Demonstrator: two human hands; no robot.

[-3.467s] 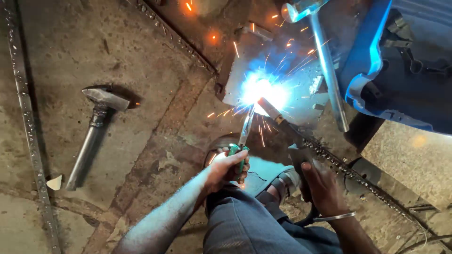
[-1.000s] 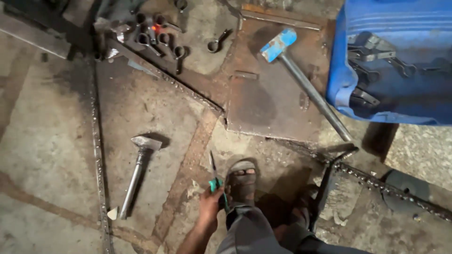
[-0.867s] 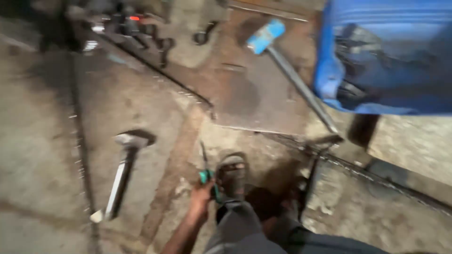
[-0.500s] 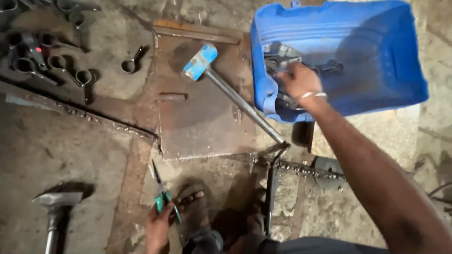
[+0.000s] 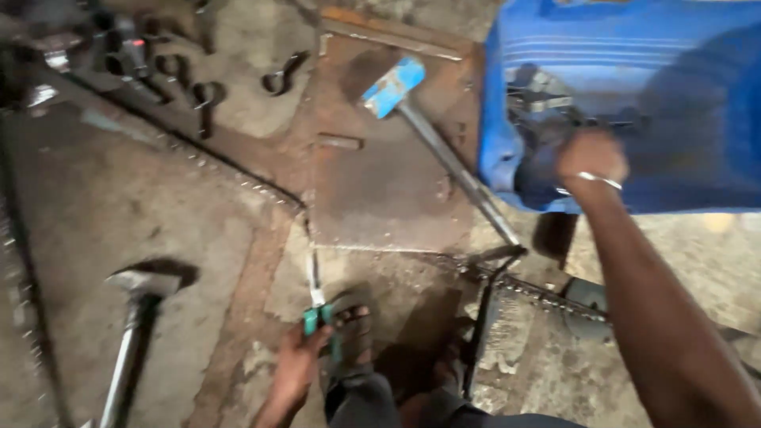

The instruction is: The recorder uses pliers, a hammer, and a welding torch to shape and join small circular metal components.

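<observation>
The work goes on at floor [image 5: 119, 190] level, on rough, stained concrete with rusty patches and grit, dim toward the far left. A rusty steel plate [image 5: 388, 190] lies flat in the middle of the scene, and thin metal strips with dotted edges run across the floor from the far left toward the near right, meeting at the plate's near corner. The left hand [image 5: 295, 366], low in the near middle, is clenched around the green-handled electrode holder [image 5: 319, 317], whose thin rod [image 5: 312, 273] points away toward the near edge of the plate; a sandalled foot [image 5: 354, 333] rests just beside it. The right hand [image 5: 590, 158] reaches out to the far right and into the blue plastic crate [image 5: 634, 55], among dark metal parts; blur hides the fingers, so I cannot tell whether it is gripping anything. A hammer with a blue head [image 5: 394, 85] lies across the plate, its long metal handle slanting toward the crate's near corner. A second, grey hammer [image 5: 143, 284] lies on the floor at the near left, well apart from both hands. Dark hooks and clamps [image 5: 198, 87] are scattered at the far left.
</observation>
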